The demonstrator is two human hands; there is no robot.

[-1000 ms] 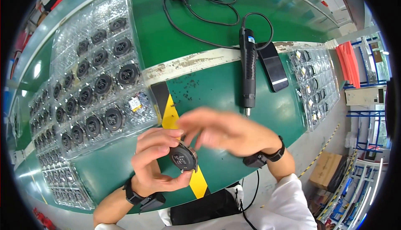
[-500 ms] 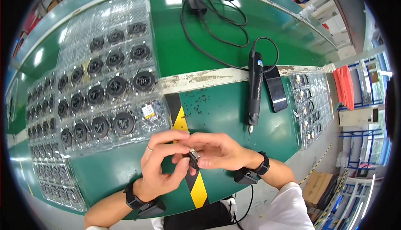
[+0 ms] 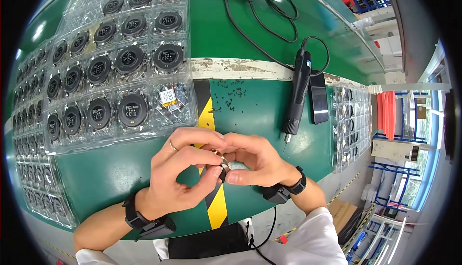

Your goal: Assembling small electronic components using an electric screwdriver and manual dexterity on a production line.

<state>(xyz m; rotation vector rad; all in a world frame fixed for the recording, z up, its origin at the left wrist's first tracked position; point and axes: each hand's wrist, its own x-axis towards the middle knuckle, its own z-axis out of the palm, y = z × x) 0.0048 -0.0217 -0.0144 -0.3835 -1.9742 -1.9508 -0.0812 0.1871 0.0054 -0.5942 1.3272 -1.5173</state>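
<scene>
Above the table [image 3: 113,171], near side | I saw left hand [image 3: 180,173] and right hand [image 3: 257,161] gripping a watch case [image 3: 224,168], likely for steadiness | tray [image 3: 113,142] left, screwdriver [image 3: 299,92] right, seemingly for easy reach

A small round device [image 3: 224,170], dark with a silvery metallic edge, is resting pinched between the left hand [image 3: 175,173] and the right hand [image 3: 257,164], above the near part of the green desk [image 3: 106,173]. It is standing almost on edge, so its narrow rim is showing rather than a flat face. Fingers [image 3: 236,177] are covering much of it, hiding finer details.
</scene>
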